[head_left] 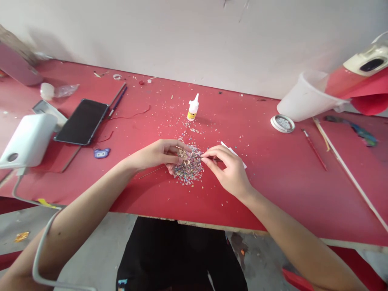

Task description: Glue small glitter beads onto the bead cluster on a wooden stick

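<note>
My left hand (162, 154) is closed around a small gold-coloured ornament (183, 156), gripped between thumb and fingers. A thin wire (151, 172) runs out to the left below that hand. In a pinch, my right hand (228, 166) holds a slim dark tool (214, 159), its tip pointing left at the ornament; its exact kind is too small to tell. Beneath both hands spreads a pile of tiny multicoloured chips (188, 176). Partly hidden behind my right hand lies a white card-like piece (242, 162). A small white glue bottle (192, 109) with a yellow label stands upright beyond the pile.
On the left lie a black phone (83, 122), a white power bank (28, 139) with a cable and a blue tag (102, 153). To the right are a white cup (300, 97), a round dish (282, 123) and a red brush (315, 150). A wall (169, 36) closes off the back.
</note>
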A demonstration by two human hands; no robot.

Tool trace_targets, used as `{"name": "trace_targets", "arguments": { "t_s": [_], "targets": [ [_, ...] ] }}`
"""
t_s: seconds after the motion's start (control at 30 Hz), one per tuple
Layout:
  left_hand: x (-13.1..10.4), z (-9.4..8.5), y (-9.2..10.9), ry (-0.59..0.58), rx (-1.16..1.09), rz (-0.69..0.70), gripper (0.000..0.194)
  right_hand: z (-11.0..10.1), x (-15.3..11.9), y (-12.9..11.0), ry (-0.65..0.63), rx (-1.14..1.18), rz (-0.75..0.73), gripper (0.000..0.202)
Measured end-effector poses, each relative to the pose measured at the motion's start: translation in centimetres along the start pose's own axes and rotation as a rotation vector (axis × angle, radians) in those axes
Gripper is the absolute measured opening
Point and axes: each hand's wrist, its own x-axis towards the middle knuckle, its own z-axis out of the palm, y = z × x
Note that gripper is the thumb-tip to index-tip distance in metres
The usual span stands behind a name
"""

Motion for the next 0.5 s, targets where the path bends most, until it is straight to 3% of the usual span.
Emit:
{"name": "trace_targets", "arguments": {
  "t_s": [0.23, 0.5],
  "targets": [
    [0.12, 0.52, -0.09, -0.079, -0.003, 0.024, 0.042, -0.02, -0.07, -0.45, 0.026, 0.002, -0.03, 0.009],
    [0.01, 0.38, 0.09, -0.057, 0.009, 0.004, 0.043, -0.17, -0.1, -0.42, 0.02, -0.022, -0.058, 0.009]
  ]
}}
